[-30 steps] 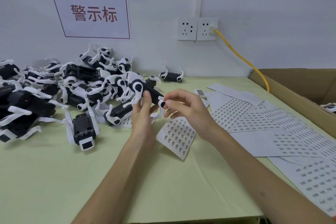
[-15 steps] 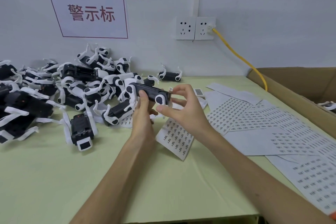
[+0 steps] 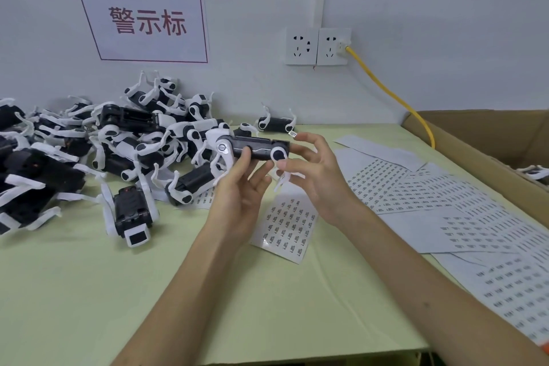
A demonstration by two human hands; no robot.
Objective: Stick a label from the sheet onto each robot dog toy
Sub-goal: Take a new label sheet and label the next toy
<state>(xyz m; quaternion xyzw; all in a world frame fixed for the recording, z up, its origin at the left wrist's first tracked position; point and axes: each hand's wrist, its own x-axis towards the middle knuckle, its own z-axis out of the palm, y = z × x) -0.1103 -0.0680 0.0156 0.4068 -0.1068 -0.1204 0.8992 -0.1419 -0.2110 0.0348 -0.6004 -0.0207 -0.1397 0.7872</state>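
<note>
I see L hand pinching dog at mid-body, R hand cupping its rear end; label stuck on R fingertip above dog.

the bench in front of me is covered in pale green. taking the small label sheet lying just under my hands as the landmark: left of it and back toward the wall sprawls a pile of black-and-white robot dog toys, with one lone toy lying nearer me at the pile's edge. behind the sheet, against the wall, one more toy lies apart. right of the sheet, overlapping label sheets spread out to a cardboard box at the bench's edge.
</note>
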